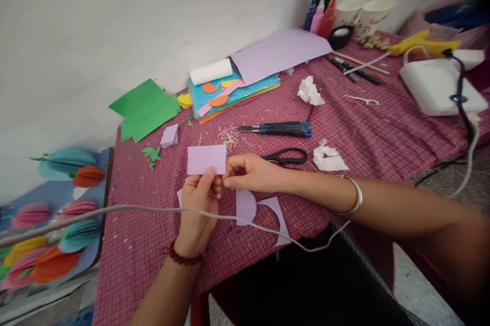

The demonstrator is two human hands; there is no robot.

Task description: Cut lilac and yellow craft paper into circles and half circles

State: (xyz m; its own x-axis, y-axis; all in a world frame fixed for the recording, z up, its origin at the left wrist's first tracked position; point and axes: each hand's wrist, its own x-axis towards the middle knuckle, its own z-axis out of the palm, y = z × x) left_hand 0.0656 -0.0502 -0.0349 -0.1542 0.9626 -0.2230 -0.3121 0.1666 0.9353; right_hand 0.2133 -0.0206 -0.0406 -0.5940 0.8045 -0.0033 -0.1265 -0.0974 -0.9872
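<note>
A small lilac paper rectangle (pixel 207 157) is held up over the table, pinched under the thumb of my left hand (pixel 201 196). My right hand (pixel 254 173) is closed at the paper's lower right corner, thumb and forefinger together; the fingertips seem to grip that edge. Just behind my right hand lie black-handled scissors (pixel 293 156), their blades mostly covered by the hand. Below it rest a lilac half-round paper piece (pixel 245 207) and a curved lilac offcut (pixel 278 219). A small stack of lilac paper pieces (pixel 169 135) sits at the back left.
A utility knife (pixel 285 129) lies beyond the scissors. Green paper (pixel 147 111), a large lilac sheet (pixel 281 55) and crumpled tissue (pixel 310 90) are farther back. A white box with cables (pixel 440 86) stands at right. A pale cable (pixel 237 217) crosses the view before my left wrist.
</note>
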